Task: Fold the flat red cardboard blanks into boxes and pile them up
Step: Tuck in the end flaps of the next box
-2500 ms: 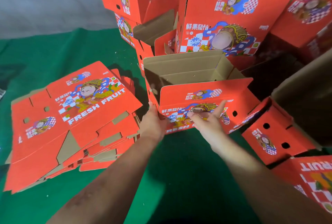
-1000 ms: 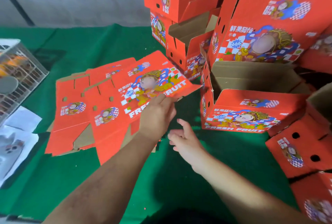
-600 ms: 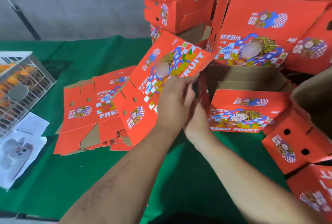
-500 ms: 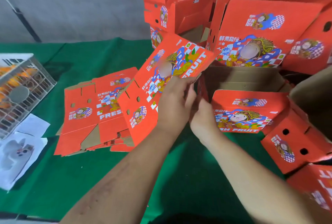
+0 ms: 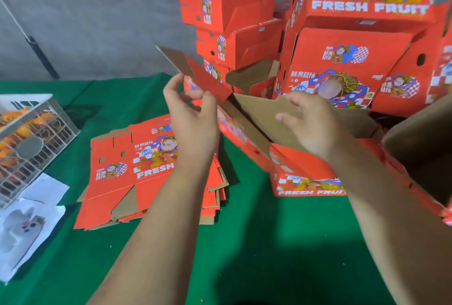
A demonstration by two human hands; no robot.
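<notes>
While left hand pinches flap, right hand fingers curl over brown panel: red blank held mid-air, half-opened, above table. Risk: flap swings into leaning box pile, toppling it.

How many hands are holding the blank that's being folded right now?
2. The left hand pinches the raised red flap at the left end of the blank; the right hand grips its brown inner panel at the right end.

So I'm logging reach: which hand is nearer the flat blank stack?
Left. The left hand is above the flat blank stack's right part; the right hand is further right, holding the lifted blank.
</notes>
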